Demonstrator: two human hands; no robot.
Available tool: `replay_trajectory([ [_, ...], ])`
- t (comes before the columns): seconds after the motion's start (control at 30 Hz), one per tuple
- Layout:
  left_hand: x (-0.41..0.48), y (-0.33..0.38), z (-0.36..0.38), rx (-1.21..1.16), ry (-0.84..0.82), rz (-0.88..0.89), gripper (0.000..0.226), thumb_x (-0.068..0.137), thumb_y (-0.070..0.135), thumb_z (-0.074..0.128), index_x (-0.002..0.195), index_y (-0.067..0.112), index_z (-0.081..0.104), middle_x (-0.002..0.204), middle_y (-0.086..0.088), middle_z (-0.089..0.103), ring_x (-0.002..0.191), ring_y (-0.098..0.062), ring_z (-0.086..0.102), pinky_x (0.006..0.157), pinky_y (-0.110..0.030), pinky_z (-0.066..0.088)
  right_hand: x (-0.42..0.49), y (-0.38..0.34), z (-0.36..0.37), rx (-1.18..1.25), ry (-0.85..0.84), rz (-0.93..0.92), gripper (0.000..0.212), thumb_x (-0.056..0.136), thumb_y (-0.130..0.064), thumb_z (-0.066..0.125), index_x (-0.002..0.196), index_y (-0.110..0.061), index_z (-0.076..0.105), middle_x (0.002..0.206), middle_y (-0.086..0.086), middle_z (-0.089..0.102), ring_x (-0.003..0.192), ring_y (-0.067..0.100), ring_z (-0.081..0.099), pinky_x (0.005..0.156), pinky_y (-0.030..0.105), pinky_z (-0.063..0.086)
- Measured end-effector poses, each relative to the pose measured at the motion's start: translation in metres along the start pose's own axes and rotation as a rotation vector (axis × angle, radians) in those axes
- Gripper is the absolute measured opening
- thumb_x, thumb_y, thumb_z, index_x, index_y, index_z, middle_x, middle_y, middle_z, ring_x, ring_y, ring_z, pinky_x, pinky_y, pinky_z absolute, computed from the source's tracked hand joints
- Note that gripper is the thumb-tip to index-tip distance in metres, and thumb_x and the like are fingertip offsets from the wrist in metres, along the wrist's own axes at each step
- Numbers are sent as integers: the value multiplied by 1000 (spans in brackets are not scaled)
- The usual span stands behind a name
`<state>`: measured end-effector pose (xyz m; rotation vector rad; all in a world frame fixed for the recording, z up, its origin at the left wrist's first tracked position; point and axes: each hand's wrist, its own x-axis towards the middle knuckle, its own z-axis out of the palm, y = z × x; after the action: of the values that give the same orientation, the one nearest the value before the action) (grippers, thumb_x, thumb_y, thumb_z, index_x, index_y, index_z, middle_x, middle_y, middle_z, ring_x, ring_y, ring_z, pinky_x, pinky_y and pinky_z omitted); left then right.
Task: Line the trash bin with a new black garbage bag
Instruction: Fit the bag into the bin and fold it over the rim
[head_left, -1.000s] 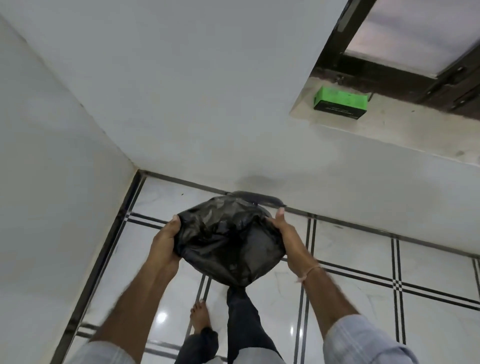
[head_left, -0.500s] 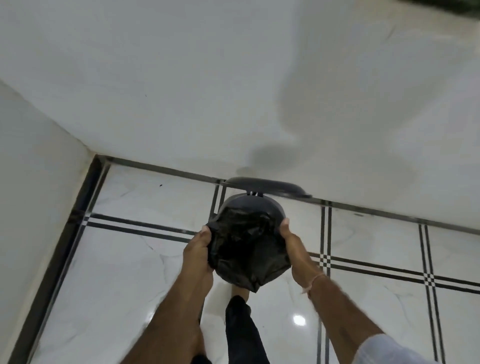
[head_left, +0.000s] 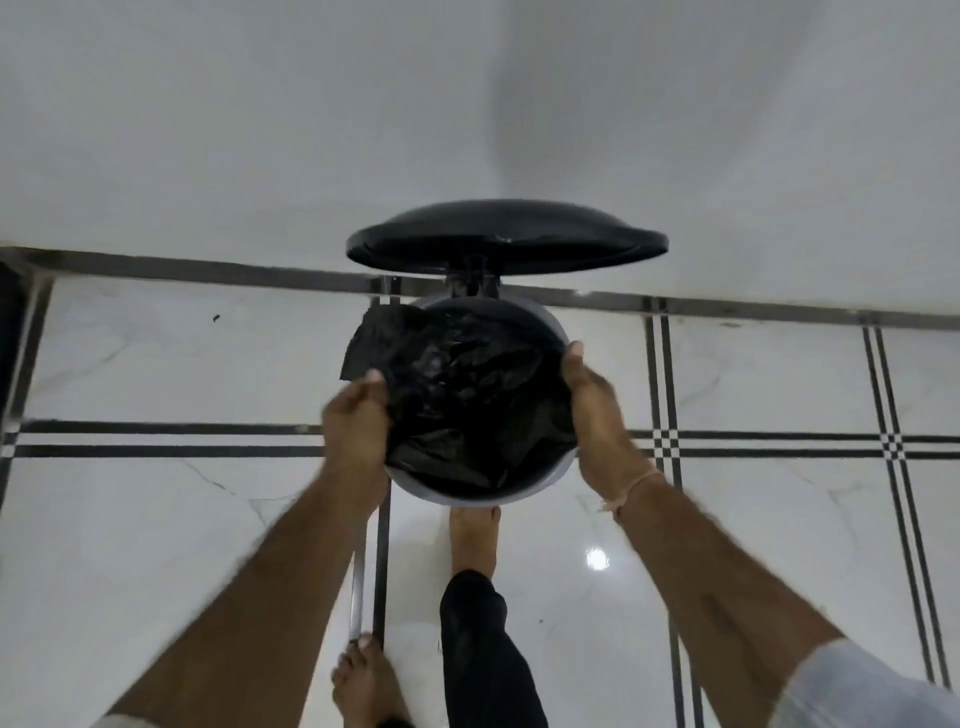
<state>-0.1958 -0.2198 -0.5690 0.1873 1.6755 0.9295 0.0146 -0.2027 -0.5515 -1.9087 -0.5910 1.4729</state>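
A round pedal bin (head_left: 470, 500) stands on the glossy white marble floor (head_left: 156, 519) just in front of the white wall (head_left: 260, 130), its black lid (head_left: 506, 236) swung up on the rear hinge and standing open above the mouth. The black garbage bag (head_left: 467, 395) sits crumpled inside the opening, filling most of it; along the near edge the pale rim of the bin shows bare, while at the far left a flap of the plastic sticks out over the rim. The left hand (head_left: 356, 434) is at the left side of the bin with its fingers (head_left: 371, 387) clenched on the bag's edge, gripping the plastic. The right hand (head_left: 597, 415) is at the right side of the rim, thumb up along the edge and palm against the bag; its other digits are hidden behind the bin, so whether they pinch the plastic or only press it against the rim cannot be told. One bare foot (head_left: 472, 538) reaches forward to the base of the bin, under its near edge, below a dark trouser leg (head_left: 483, 649); the other bare foot (head_left: 366, 680) rests flat on the floor nearer the camera. Dark inlaid lines cross the floor tiles.
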Motion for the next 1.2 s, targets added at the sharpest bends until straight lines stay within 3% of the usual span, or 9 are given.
replay_trajectory([
  [0.1,-18,-34,20,357,-257,-36,25,101,29,60,78,24,69,89,4,70,95,-21,66,83,-28,51,4,-4,-22,13,152,-105,57,102,-66,40,108,-24,78,100,-3,81,97,20,75,77,28,60],
  [0.23,-21,-44,50,-12,-274,-329,16,101,36,57,92,28,66,87,8,77,91,-12,66,72,-27,51,-4,2,-41,-86,47,-81,62,99,-73,30,113,-38,78,106,-9,82,96,4,77,59,8,55],
  [0.47,-3,-41,46,52,-404,-155,22,99,43,56,98,43,78,109,9,78,111,-18,68,87,-36,55,-1,4,-19,-191,-237,-82,67,91,-78,29,126,-38,70,116,-15,78,106,0,72,80,12,57],
  [0.6,15,-30,37,103,-91,48,25,104,33,52,103,18,72,109,-4,74,108,-24,67,97,-46,55,13,7,-1,-211,-148,-21,66,102,-67,34,132,-19,68,131,7,71,127,27,63,109,42,50],
  [0.73,23,-26,-8,197,69,301,30,106,21,50,80,7,59,75,-4,56,77,-19,52,72,-34,47,24,6,-12,-139,35,-150,55,105,-57,41,114,-15,76,111,6,78,110,24,72,101,51,57],
  [0.9,26,-24,-45,408,372,211,30,90,0,57,118,9,62,113,-9,63,109,-33,58,96,-44,50,30,13,-28,-134,-16,-235,53,108,-52,40,116,-15,76,109,5,79,109,22,73,100,48,59],
  [0.97,20,-15,-38,685,433,538,40,84,5,61,124,11,58,122,-10,62,115,-34,52,95,-46,42,31,14,-31,-126,-5,-235,51,107,-51,42,115,-15,76,107,2,80,105,17,75,98,43,60],
  [1.07,22,4,-3,862,54,947,31,99,29,59,126,13,60,122,-6,65,114,-25,54,91,-39,44,32,13,-36,-152,-32,-242,49,108,-48,43,119,-14,76,109,4,80,107,20,75,98,44,60],
  [1.2,39,14,35,1208,-348,808,34,96,41,63,123,20,64,114,0,73,111,-22,64,88,-32,49,30,10,-40,-172,-46,-269,42,108,-43,46,124,-17,75,113,3,79,111,19,74,100,46,60],
])
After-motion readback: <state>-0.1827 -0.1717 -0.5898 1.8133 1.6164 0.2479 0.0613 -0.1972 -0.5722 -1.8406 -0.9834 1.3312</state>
